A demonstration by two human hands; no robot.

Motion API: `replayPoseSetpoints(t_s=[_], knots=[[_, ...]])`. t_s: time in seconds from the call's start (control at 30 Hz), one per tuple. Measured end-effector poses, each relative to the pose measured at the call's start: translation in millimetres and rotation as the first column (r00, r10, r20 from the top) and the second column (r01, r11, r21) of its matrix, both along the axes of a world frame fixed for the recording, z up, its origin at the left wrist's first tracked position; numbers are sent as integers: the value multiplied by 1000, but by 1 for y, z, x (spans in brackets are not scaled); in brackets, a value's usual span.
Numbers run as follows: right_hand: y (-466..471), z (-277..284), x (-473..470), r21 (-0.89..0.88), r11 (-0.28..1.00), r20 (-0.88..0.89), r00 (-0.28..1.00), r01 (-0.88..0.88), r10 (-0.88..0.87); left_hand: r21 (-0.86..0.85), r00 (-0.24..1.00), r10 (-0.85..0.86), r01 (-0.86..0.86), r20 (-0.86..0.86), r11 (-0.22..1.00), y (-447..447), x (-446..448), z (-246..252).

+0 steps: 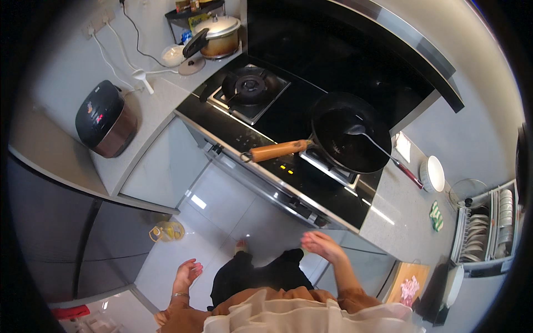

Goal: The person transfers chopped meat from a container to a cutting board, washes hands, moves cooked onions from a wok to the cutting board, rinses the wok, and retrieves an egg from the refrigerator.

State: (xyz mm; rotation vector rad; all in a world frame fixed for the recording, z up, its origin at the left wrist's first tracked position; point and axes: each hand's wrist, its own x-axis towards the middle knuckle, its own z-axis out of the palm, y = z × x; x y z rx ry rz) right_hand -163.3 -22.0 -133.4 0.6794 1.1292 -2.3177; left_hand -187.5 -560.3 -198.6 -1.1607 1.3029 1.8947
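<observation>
Both of my hands hang in the air over the floor, in front of the stove. My left hand (188, 273) is empty, with its fingers loosely apart. Near the stove's front edge, my right hand (320, 246) holds nothing, its fingers slightly curled. A black wok (345, 154) with a wooden handle (277, 151) rests on the right burner. Inside it lies the metal head of a spatula (377, 145), whose dark red handle reaches over the wok's rim. The left gas burner (250, 85) carries nothing.
On the left counter stand a rice cooker (107, 120) and a lidded pot (218, 39). A white bowl (433, 174), a cloth (436, 216), a dish rack (485, 227) and a cutting board (397, 285) with sliced meat (409, 289) are at right. An oil bottle (170, 231) stands on the floor.
</observation>
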Motion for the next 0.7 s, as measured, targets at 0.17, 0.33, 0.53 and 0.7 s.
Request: replayPoseSetpoints(t_s=[0.17,0.33,0.53,0.7], knots=[[-70,-93,-105,85,725,386,648,683,-656,7,1000,0,-1,20,1000,-62,9,-9],[-76,-134,-132,-65,373,392,367,926,-843,-10,996,53,-53,70,999,-105,37,-13],[-73,-137,-131,-187,358,448,403,915,-798,32,995,47,-50,93,998,-119,62,-32],[-75,-128,-119,-168,539,502,542,825,-674,53,983,-181,181,-13,982,-99,-2,-33]])
